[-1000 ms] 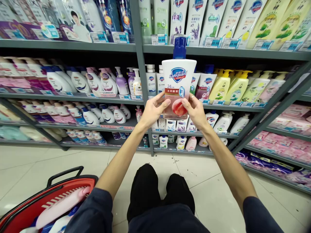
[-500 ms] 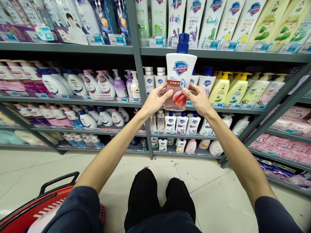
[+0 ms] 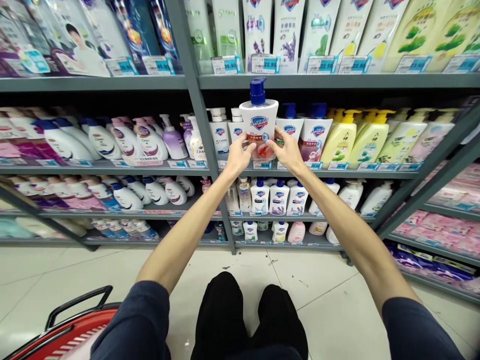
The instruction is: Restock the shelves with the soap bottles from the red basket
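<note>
A white Safeguard pump bottle (image 3: 259, 120) with a blue pump and a peach picture stands upright at the front edge of the middle shelf (image 3: 356, 174). My left hand (image 3: 240, 157) grips its lower left side and my right hand (image 3: 287, 152) grips its lower right side, fingers wrapped round the base. Both arms are stretched far out. Similar white Safeguard bottles (image 3: 311, 132) stand just right of it on the same shelf.
Grey shelving holds rows of white, pink and yellow-green pump bottles (image 3: 350, 137), with refill pouches (image 3: 288, 30) above. A grey upright post (image 3: 202, 145) stands left of my hands. A red shopping basket (image 3: 67, 330) sits on the tiled floor at lower left. My knees (image 3: 247, 310) are below.
Both hands have carried the Safeguard bottle forward and away from me, down to the middle shelf edge. The view has shifted, with the basket sliding lower left.
</note>
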`<state>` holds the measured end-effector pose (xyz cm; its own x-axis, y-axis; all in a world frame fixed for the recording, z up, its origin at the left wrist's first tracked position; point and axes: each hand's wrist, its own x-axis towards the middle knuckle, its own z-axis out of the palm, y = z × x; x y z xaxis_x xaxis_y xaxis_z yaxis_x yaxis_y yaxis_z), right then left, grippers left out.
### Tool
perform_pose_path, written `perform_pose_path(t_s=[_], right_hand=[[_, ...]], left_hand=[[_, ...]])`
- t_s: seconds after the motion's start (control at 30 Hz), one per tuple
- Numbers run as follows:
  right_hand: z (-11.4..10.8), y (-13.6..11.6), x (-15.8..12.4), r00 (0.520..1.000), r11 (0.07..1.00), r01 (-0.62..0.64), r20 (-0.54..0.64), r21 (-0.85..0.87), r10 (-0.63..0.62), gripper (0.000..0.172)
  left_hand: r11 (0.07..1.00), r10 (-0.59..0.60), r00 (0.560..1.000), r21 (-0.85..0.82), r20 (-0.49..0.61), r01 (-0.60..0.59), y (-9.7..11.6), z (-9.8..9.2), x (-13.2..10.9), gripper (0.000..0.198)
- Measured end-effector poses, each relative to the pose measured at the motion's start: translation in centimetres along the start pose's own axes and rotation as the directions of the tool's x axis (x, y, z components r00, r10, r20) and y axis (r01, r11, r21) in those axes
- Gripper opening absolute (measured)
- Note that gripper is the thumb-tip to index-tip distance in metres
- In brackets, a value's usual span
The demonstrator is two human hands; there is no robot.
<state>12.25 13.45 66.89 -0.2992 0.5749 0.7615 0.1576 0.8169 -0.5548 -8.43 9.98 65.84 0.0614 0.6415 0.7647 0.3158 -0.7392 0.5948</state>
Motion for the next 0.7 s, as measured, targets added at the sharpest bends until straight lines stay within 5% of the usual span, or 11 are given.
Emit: perform_pose_path(t_s=[0.7], right_hand=[[2.7, 2.9, -0.7, 0.982, 0.992, -0.124, -0.142, 0.016, 0.125, 0.080]], left_hand=[[0.991, -0.133, 0.983, 0.012, -0.129, 0.135, -3.5, 3.2, -0.1, 0.052]])
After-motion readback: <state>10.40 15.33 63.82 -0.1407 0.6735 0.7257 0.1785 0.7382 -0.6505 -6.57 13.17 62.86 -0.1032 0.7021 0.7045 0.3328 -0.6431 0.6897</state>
